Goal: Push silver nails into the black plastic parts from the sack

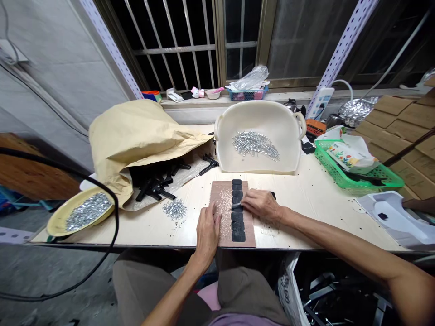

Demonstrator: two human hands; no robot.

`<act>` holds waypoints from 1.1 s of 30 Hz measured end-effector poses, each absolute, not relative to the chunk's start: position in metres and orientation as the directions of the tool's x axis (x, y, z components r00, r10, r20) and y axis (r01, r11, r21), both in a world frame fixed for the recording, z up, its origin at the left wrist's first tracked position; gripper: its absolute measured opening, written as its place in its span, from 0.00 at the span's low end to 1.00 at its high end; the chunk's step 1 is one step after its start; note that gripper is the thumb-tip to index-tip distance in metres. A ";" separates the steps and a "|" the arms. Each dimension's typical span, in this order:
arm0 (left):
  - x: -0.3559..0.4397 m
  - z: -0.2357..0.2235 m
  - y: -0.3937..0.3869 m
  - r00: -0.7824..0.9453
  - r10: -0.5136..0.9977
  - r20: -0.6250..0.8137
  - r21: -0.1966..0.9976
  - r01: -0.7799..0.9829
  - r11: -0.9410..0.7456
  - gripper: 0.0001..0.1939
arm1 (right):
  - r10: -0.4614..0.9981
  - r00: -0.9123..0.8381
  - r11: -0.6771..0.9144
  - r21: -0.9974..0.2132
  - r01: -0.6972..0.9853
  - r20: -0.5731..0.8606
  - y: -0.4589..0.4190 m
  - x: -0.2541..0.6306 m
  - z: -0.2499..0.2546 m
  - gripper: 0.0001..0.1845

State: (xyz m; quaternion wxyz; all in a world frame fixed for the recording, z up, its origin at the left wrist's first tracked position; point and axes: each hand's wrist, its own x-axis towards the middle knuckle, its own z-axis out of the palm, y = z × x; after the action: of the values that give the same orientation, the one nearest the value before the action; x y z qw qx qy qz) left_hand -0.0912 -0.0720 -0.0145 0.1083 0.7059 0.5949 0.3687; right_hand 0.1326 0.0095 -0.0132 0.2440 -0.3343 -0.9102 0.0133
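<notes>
A brown board (249,235) lies at the table's near edge with a column of several black pads (237,213) down its middle and tiny silver bits scattered on its left half. My left hand (208,228) rests on the board's left side, fingers together and curled down on the silver bits. My right hand (261,204) lies on the board's right side, fingers pinched on a black piece (237,206) in the column.
A cream tray (260,113) with silver pins stands behind the board. A tan paper bag (136,136) spills black parts (156,185) at left. A yellow dish (61,219) of silver bits, a small silver pile (174,209), a green basket (360,181), cardboard boxes (401,122).
</notes>
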 end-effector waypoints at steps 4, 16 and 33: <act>-0.091 -0.014 -0.072 0.018 0.914 0.404 0.589 0.760 -0.275 0.20 | 0.738 -0.493 0.639 -0.241 0.731 0.461 0.015 0.141 -0.003 0.17; -0.092 -0.011 -0.074 0.040 0.910 0.412 0.575 0.764 -0.294 0.20 | 0.853 -0.454 0.518 -0.314 0.795 0.257 -0.045 0.195 0.039 0.18; -0.113 -0.006 -0.089 0.030 0.930 0.367 0.752 0.578 -0.316 0.16 | 0.620 -0.730 0.772 -0.059 0.632 0.289 0.057 0.054 0.057 0.16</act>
State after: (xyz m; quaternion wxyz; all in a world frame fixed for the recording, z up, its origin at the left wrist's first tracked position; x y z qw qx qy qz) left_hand -0.1130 -0.0888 -0.0056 0.2046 0.6880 0.5478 0.4298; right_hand 0.0537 0.0572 0.0575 0.1476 -0.3367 -0.9297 -0.0216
